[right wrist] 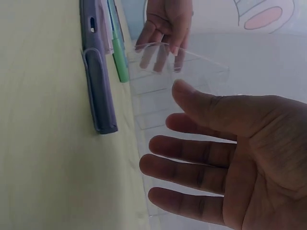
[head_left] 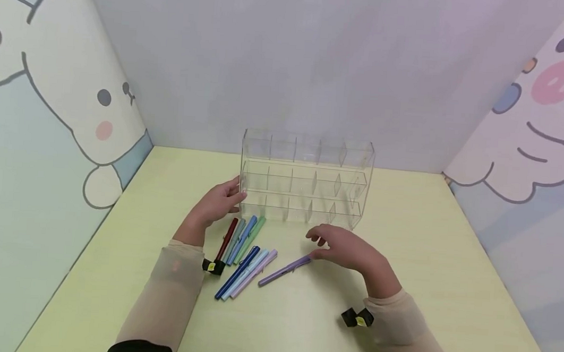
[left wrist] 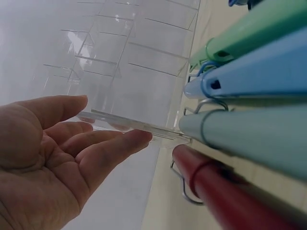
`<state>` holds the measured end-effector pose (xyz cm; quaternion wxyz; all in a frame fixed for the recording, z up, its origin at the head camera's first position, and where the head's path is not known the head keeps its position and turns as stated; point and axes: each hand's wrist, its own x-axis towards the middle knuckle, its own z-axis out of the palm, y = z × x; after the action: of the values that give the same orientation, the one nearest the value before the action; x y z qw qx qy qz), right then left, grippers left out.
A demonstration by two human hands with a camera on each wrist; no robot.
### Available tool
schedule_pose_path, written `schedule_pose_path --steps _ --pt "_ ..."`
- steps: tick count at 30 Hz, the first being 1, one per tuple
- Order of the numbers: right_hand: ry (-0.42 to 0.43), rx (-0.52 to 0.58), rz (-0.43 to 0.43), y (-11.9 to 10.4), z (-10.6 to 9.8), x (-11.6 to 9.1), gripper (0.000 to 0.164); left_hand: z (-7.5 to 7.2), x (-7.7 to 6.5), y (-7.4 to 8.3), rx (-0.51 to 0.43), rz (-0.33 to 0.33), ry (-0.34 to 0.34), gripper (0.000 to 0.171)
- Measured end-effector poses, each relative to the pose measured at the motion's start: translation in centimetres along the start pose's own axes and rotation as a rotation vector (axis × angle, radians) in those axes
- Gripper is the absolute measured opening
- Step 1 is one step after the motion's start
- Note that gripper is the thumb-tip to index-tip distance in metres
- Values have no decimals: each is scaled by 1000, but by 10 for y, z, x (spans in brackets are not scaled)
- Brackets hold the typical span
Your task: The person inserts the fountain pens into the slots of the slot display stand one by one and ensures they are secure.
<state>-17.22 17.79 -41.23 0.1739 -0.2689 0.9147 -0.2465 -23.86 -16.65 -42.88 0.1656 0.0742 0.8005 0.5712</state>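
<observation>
A clear divided display rack [head_left: 305, 185] with three tiers of compartments stands at the table's middle. My left hand [head_left: 220, 200] is at its left side, with loosely extended fingers along the side panel [left wrist: 139, 125] and the thumb by the front edge. Beside that hand lie dark red [left wrist: 216, 187], grey-green [left wrist: 259, 136], blue [head_left: 242, 240] and green [head_left: 250, 241] capped pens. My right hand [head_left: 347, 248] hovers with spread fingers before the rack's right part and holds nothing. A purple pen [head_left: 284, 271] lies on the table, its clip end [right wrist: 101, 96] near that thumb.
Nearer the front lie a dark blue pen [head_left: 237, 273], a light blue pen [head_left: 245, 275] and a lilac pen [head_left: 254, 274], side by side. A grey wall [head_left: 307, 65] rises behind the pale yellow table [head_left: 448, 291], with cartoon-printed panels [head_left: 59, 127] on both sides.
</observation>
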Motion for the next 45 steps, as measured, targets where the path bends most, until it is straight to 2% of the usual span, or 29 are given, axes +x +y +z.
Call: schedule_pose_path --steps 4,8,14,21,29,34,39,45 --pt "-65 -2 1 1 12 6 37 0 0 0 13 -9 0 68" --pt "-91 -9 7 2 21 12 34 0 -1 -1 20 -23 3 68" --pt "-92 -67 -36 4 26 16 33 -1 0 0 18 -19 8 68" --pt "-59 -151 -136 4 27 17 25 -2 0 2 18 -7 1 69" --pt "-77 -187 -145 8 33 19 17 -1 -1 -1 15 -36 5 69" --pt "-75 -113 -140 8 29 17 12 0 0 -2 10 -30 11 68" --pt "-53 47 -115 12 17 12 9 0 -2 -2 7 -25 8 68" --pt "16 291 -165 19 1 5 8 0 -2 -4 5 -24 3 70"
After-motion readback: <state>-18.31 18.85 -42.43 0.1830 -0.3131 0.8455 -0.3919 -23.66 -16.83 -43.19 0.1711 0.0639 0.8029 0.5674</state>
